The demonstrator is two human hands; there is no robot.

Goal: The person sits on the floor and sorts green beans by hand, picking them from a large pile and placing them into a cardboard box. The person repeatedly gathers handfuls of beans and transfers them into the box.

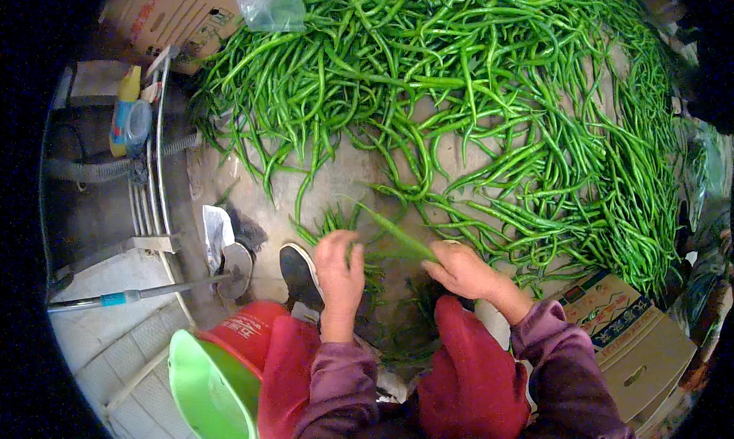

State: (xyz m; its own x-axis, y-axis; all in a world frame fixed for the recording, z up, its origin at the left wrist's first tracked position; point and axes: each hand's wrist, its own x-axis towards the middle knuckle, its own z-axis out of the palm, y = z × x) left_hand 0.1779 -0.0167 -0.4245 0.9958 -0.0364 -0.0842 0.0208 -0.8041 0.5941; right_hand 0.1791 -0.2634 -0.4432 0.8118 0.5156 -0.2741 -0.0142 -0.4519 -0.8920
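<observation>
Between thumb and fingers, my right hand (465, 271) grips a long green chili pepper (395, 231), slightly blurred, its thin tip pointing up and left. My left hand (340, 270) hovers to the left above my shoe, fingers curled downward; what lies under its fingertips is hidden. Just beyond it, a small cluster of green peppers or stems (337, 218) shows on the floor. A large heap of long green chili peppers (367, 54) spreads across the far floor and curves down the right side. Some loose peppers (424, 163) straggle from the heap towards me.
Left of my legs stand a red bucket (243, 327) and a light green plastic basin (198, 376). Cardboard boxes lie at right (636, 347) and far left (172, 20). A metal rack (157, 152), a long-handled pole (143, 294) and a clear plastic bag (269, 6) are nearby.
</observation>
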